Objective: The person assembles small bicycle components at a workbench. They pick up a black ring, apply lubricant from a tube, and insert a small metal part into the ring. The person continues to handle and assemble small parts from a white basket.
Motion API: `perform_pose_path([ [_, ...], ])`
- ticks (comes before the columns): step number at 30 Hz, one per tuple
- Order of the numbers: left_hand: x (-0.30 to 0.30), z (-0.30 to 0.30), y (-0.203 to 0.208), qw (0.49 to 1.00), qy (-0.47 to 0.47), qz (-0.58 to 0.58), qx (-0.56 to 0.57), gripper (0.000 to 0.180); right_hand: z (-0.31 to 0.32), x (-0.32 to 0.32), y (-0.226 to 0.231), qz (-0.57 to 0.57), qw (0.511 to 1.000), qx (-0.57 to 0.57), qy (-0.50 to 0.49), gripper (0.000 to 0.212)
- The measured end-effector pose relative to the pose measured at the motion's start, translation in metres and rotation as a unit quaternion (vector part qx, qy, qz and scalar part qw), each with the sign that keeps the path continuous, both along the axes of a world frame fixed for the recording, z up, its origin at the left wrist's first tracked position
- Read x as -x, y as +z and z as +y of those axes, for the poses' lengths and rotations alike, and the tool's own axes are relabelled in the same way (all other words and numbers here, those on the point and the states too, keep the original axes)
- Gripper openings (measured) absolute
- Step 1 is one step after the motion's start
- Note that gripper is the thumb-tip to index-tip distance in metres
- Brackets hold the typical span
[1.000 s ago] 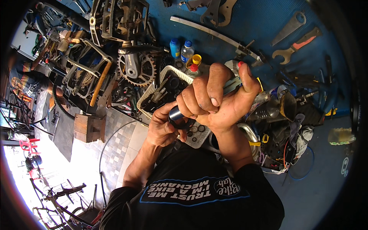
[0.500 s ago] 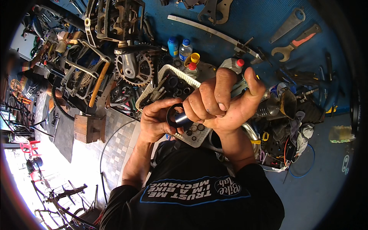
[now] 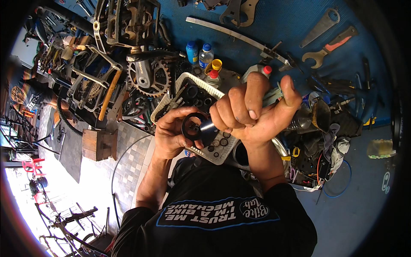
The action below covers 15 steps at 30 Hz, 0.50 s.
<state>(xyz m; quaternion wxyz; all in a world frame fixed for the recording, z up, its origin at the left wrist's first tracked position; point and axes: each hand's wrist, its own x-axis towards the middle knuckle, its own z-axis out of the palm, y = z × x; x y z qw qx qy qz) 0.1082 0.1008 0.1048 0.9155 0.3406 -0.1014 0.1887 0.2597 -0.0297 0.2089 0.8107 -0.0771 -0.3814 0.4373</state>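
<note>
My left hand pinches a black ring between thumb and fingers, and its round opening shows. Wrapped in the fingers of my right hand is a black, smooth cylindrical part, its wide end pointing left at the ring. The right thumb sticks up and away. The cylinder's end is right beside the ring's edge; whether they touch I cannot tell. Behind and below both hands is a cream plastic basket with black rings and small round parts in it. My right hand hides the cylinder's far end.
Beyond the basket stand bottles: a blue one, a clear one with a blue cap and one with a red cap. At left are a bicycle crankset and a wooden block. Wrenches hang on the blue board.
My right hand has shifted slightly right with the cylindrical part, drawing it back from the ring. The ring has turned, so more of its opening shows. My left hand keeps its grip.
</note>
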Motion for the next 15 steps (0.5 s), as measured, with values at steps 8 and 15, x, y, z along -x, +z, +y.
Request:
perform_pose_path([
  [8, 0.006, 0.012, -0.017, 0.997, 0.08, 0.012, 0.019, 0.075, -0.019, -0.041, -0.008, -0.17, 0.948, 0.127, -0.239, 0.06],
  [15, 0.03, 0.023, -0.05, 0.992, 0.082, 0.088, 0.021, 0.066, -0.052, -0.067, -0.107, -0.557, 0.643, 0.435, -0.295, 0.048],
])
